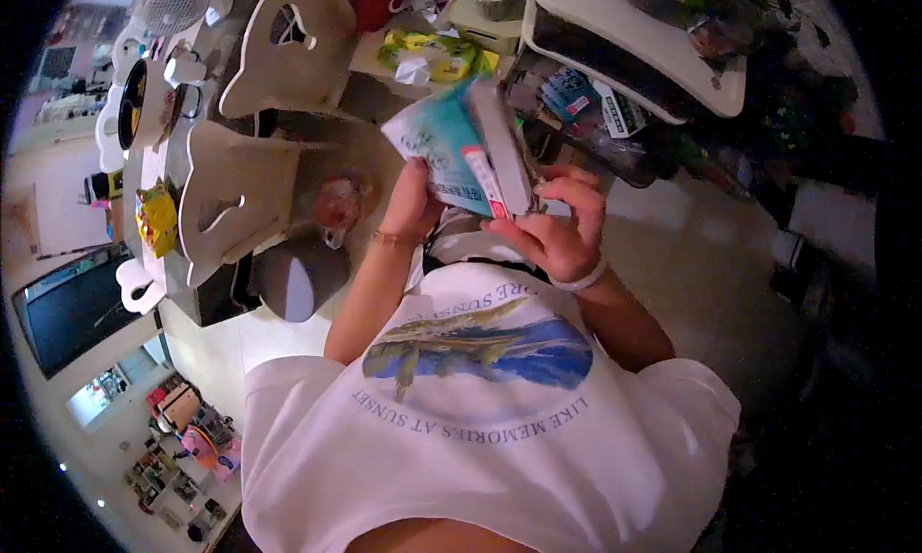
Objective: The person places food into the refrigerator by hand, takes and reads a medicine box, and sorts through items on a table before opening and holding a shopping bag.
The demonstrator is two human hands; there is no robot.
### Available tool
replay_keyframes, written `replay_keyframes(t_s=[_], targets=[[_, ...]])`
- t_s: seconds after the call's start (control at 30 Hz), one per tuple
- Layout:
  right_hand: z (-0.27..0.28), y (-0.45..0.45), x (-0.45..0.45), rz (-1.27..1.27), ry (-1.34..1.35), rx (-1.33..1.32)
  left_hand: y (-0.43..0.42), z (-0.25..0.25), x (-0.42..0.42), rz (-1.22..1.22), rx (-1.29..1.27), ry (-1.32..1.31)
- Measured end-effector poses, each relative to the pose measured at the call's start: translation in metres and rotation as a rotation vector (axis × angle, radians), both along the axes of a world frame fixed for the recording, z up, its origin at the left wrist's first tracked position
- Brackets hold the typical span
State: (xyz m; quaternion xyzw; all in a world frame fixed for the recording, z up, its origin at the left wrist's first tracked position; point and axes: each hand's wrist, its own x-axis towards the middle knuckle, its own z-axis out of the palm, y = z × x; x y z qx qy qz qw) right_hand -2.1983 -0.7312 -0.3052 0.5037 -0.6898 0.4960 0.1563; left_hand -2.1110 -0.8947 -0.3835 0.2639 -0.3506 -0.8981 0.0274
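A teal-and-white printed book-like item (444, 135), with a red and white label along one edge, is held tilted in front of my chest. Beside its cover shows a thick pale block (505, 150); whether this is pages or a box side, I cannot tell. My left hand (415, 200) grips the lower left corner, thumb on the printed face. My right hand (565, 225) is closed at the lower right edge, its fingers bent against the pale block. Part of those fingertips is hidden.
White chairs (230, 193) stand at the left beside a table with a yellow packet (156, 221). Ahead are a yellow tissue pack (427, 56) and a white-rimmed stand (634, 49) with boxes under it. A grey bin (300, 275) and a plastic bag (338, 205) sit on the floor.
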Motion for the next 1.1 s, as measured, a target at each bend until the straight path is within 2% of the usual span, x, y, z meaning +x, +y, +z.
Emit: replay_keyframes(t_s=[0.03,0.1,0.17,0.33,0.47,0.57,0.7,0.8,0.83,0.87,0.9,1.0,1.03,1.1], targets=[[0.013,-0.003,0.002,0.023,0.023,0.007,0.001,0.012,-0.002,0.059,-0.041,-0.069],[0.025,-0.008,0.008,0.014,0.053,0.001,-0.020,-0.023,0.011,0.004,0.051,0.117],[0.047,-0.012,0.014,0.025,-0.081,0.124,-0.028,-0.031,0.014,0.011,0.113,0.220],[0.065,-0.030,0.030,0.176,-0.274,0.173,-0.023,-0.008,0.005,0.075,0.136,0.177],[0.062,-0.038,0.031,0.201,-0.283,0.107,-0.024,0.001,0.001,0.044,0.138,0.195],[0.059,-0.042,0.032,0.207,-0.266,0.074,-0.020,0.006,-0.003,0.129,0.132,0.174],[0.056,-0.045,0.031,0.165,-0.182,0.188,-0.022,0.010,-0.006,0.275,0.066,0.094],[0.040,-0.048,0.031,0.027,-0.241,0.300,-0.029,0.021,-0.007,0.337,0.035,0.092],[0.027,-0.048,0.030,-0.012,-0.355,0.297,-0.028,0.029,-0.012,0.375,0.020,0.213],[0.023,-0.047,0.023,-0.059,-0.373,0.274,-0.032,0.030,-0.003,0.320,0.075,0.224],[0.018,-0.046,0.017,-0.104,-0.391,0.251,-0.037,0.028,0.003,0.302,0.003,0.224],[-0.005,-0.039,0.008,-0.018,-0.820,0.100,-0.045,0.007,0.015,0.325,-0.114,0.167],[-0.013,-0.035,0.009,0.027,-0.742,0.097,-0.042,0.008,0.015,0.358,-0.119,0.139],[-0.037,-0.039,0.020,0.103,-0.807,-0.091,-0.044,-0.003,0.019,0.372,-0.064,0.091]])
